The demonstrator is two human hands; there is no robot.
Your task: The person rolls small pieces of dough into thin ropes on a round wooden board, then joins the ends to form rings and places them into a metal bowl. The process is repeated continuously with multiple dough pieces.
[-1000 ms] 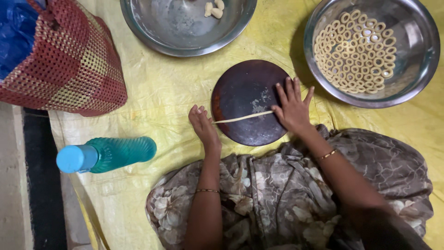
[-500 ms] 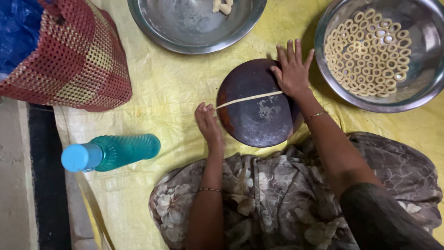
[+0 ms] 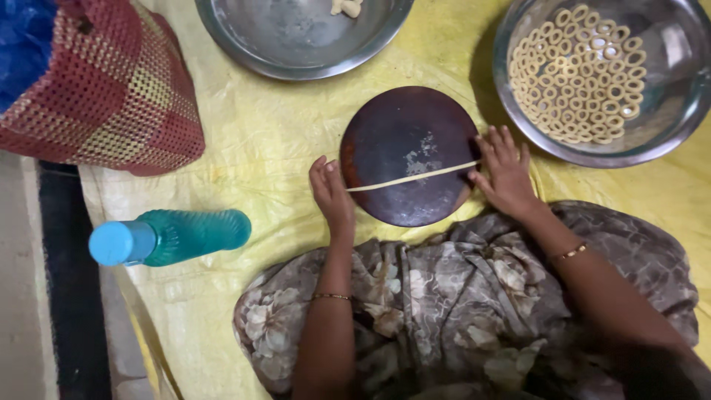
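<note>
A thin pale rope of dough (image 3: 411, 178) lies stretched across a round dark board (image 3: 404, 126) on the yellow sheet. My left hand (image 3: 331, 194) rests flat on the rope's left end, just off the board's left edge. My right hand (image 3: 506, 170) presses flat on the rope's right end at the board's right edge, fingers spread. Neither hand grips anything.
A steel bowl (image 3: 670, 111) at the upper right holds several small dough rings (image 3: 581, 74). Another steel bowl (image 3: 296, 44) at the top has dough lumps (image 3: 346, 7). A red woven basket (image 3: 111, 89) sits upper left, a teal bottle (image 3: 174, 235) stands at the left. The patterned cloth (image 3: 459, 296) covers my lap.
The rope has been rolled longer and thinner. My right hand has slid back toward me to the board's right edge, and both hands sit farther apart.
</note>
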